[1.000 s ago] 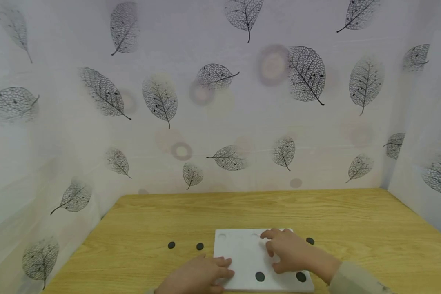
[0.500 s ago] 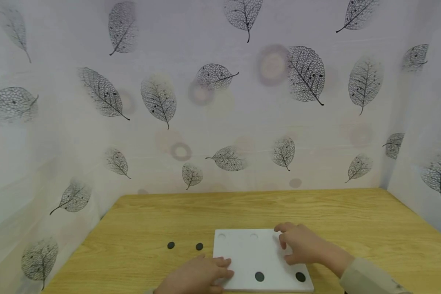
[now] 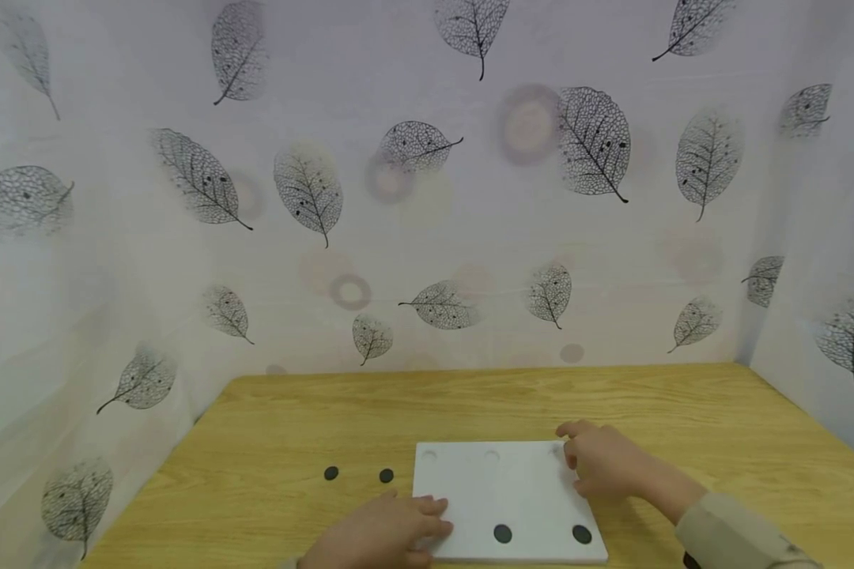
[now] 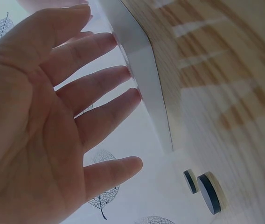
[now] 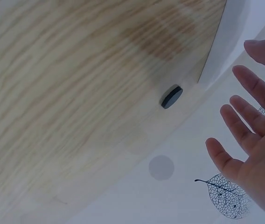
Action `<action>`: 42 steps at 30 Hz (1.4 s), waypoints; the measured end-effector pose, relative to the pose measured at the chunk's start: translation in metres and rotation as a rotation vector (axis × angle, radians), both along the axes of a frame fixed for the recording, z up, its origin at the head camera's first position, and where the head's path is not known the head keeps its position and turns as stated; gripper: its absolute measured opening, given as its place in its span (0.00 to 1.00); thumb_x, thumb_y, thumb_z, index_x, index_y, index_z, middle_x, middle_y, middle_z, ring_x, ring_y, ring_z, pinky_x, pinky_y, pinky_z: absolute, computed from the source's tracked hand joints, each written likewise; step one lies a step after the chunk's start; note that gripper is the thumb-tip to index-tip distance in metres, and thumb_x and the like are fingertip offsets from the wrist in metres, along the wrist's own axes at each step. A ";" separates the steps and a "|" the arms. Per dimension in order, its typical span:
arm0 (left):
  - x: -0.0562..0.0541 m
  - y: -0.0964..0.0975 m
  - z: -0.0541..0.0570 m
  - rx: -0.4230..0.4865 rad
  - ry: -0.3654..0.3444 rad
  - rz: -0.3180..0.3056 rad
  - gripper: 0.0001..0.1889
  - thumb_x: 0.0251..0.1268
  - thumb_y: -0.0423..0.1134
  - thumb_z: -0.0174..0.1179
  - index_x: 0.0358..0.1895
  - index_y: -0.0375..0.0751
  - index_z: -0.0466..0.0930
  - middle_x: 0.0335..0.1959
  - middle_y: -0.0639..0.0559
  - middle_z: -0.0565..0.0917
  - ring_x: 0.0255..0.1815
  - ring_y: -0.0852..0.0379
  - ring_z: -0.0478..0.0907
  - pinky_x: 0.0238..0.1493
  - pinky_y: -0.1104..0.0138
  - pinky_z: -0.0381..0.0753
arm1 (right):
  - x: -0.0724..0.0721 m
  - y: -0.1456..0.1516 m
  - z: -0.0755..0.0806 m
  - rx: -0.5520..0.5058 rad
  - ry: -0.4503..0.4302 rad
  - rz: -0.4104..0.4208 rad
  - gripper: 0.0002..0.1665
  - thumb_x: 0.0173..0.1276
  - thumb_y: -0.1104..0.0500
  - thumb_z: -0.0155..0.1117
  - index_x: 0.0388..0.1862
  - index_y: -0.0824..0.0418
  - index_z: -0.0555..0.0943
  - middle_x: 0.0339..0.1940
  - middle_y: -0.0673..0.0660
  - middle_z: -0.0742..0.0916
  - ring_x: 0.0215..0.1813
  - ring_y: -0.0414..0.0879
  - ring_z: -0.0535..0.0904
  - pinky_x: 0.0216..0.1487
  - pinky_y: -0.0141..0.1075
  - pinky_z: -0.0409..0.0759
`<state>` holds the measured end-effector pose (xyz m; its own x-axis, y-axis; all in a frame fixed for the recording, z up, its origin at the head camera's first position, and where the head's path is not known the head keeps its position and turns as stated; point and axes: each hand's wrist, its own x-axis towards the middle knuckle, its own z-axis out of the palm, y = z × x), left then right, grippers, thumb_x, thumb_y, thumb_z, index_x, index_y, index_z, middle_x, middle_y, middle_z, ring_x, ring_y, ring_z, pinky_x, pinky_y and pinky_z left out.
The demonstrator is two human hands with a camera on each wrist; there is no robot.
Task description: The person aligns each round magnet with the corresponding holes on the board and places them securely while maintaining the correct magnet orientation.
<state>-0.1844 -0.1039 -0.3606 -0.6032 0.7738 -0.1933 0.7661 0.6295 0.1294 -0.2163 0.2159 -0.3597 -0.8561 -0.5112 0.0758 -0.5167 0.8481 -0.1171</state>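
Observation:
A white board with shallow round recesses along its far edge lies flat on the wooden table. Two black discs sit along its near edge. My left hand rests at the board's left edge; in the left wrist view its fingers are extended and grip nothing. Over the board's far right corner hovers my right hand, fingers loosely bent and holding nothing. The right wrist view shows another black disc on the table beside the board, hidden behind that hand in the head view.
Two more black discs lie on the table left of the board. Part of a dark object shows below the right sleeve at the bottom edge. A leaf-patterned white curtain encloses the back and sides.
My right hand has moved right, from over the board's middle to its far right corner. This uncovers more of the board. The left hand and visible discs have stayed put.

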 end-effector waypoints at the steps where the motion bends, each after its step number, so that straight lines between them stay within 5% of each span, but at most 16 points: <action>1: 0.000 0.000 0.000 -0.002 0.010 -0.008 0.19 0.57 0.49 0.56 0.54 0.58 0.73 0.57 0.62 0.70 0.58 0.64 0.65 0.52 0.54 0.69 | -0.001 0.002 0.000 -0.003 -0.001 -0.007 0.13 0.41 0.60 0.69 0.15 0.52 0.72 0.48 0.61 0.77 0.41 0.54 0.75 0.32 0.44 0.73; 10: 0.000 -0.001 0.001 -0.005 0.023 -0.013 0.20 0.58 0.50 0.55 0.55 0.58 0.73 0.58 0.61 0.69 0.58 0.64 0.65 0.53 0.54 0.69 | -0.008 0.020 -0.001 -0.019 -0.004 -0.042 0.08 0.37 0.65 0.61 0.15 0.53 0.73 0.48 0.64 0.76 0.39 0.55 0.75 0.29 0.43 0.71; 22: 0.000 0.000 0.001 -0.006 0.003 0.000 0.20 0.58 0.50 0.55 0.55 0.58 0.73 0.57 0.62 0.69 0.58 0.64 0.65 0.53 0.56 0.69 | -0.012 0.032 -0.008 0.047 0.006 -0.098 0.11 0.41 0.63 0.67 0.16 0.53 0.72 0.46 0.63 0.77 0.49 0.62 0.71 0.37 0.62 0.68; 31: 0.000 0.000 0.001 0.001 -0.004 0.004 0.19 0.58 0.49 0.55 0.54 0.58 0.73 0.57 0.62 0.70 0.58 0.65 0.65 0.53 0.56 0.69 | -0.013 0.031 -0.010 0.085 -0.013 -0.118 0.12 0.43 0.63 0.68 0.16 0.55 0.72 0.45 0.64 0.77 0.49 0.69 0.69 0.35 0.63 0.68; 42: 0.000 -0.001 0.001 -0.006 -0.002 0.004 0.19 0.58 0.49 0.55 0.54 0.58 0.73 0.57 0.62 0.70 0.57 0.65 0.65 0.53 0.56 0.69 | -0.014 0.030 -0.012 0.061 -0.051 -0.124 0.17 0.43 0.65 0.68 0.13 0.54 0.68 0.46 0.65 0.76 0.50 0.65 0.69 0.37 0.64 0.66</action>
